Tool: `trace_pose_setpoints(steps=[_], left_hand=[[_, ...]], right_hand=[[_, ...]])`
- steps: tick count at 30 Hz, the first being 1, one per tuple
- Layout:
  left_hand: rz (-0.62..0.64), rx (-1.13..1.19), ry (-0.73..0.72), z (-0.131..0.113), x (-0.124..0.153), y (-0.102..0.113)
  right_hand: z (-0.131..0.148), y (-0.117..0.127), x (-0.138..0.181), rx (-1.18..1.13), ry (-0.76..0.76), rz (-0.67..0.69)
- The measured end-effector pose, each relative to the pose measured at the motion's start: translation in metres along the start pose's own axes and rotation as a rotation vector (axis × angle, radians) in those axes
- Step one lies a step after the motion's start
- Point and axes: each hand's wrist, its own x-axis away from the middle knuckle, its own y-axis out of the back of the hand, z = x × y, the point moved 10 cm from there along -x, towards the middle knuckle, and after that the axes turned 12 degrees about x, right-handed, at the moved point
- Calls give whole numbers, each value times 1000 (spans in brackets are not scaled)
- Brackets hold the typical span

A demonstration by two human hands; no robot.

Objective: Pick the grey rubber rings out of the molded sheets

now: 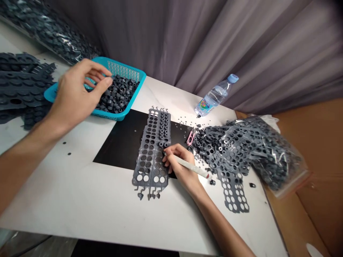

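My left hand (pixel 80 87) hovers above the blue plastic basket (pixel 142 76), thumb and forefinger tips brought together in a pinch. Anything between them is too small to make out. Small dark grey rubber-like rings (pixel 116 98) fill the basket. My right hand (pixel 180 162) grips a white pen-shaped tool (pixel 191 167), its back end pointing right. Its fingertips touch the right side of a dark grey moulded sheet (pixel 152 153) with rows of round holes. Several ring-shaped pieces (pixel 164 128) still sit in the sheet's upper right rows. Beneath the sheet lies a black mat (pixel 115 146).
A water bottle (pixel 214 96) leans at the back. Pink snips (pixel 190 137) lie near a heap of punched sheets (pixel 227 146) and a clear bag (pixel 278 160) on the right. Stacked moulded sheets (pixel 21 85) and a large filled bag (pixel 56 32) occupy the left. Small discs are scattered about.
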Motion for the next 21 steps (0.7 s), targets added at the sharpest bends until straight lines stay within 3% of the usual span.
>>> trace_pose_setpoints(steps=[3,5,7,10,12,14,17,21], left_hand=[[146,-232,73,36,0,5],[121,-284,19,29,4,4],[116,-273,-88,2,15,-10],[413,-53,-170,-39,52,-69],[751,67,-170,-56,93,-112],[947,91,-144,-61,127,-134],[1033,94,-62,-55,148,-139],[1074,111,11,-51,147,-134]], right_hand=[[-2,0,-2,-52,-3,-1],[-2,1,-2,-60,-11,-6],[-2,1,-1,-46,-14,1],[-2,1,1,-35,-19,46],[-3,-1,4,-57,-40,99],[-5,-1,7,-92,-67,142],[-5,7,10,-111,-83,107],[-5,21,8,-95,-65,-12]])
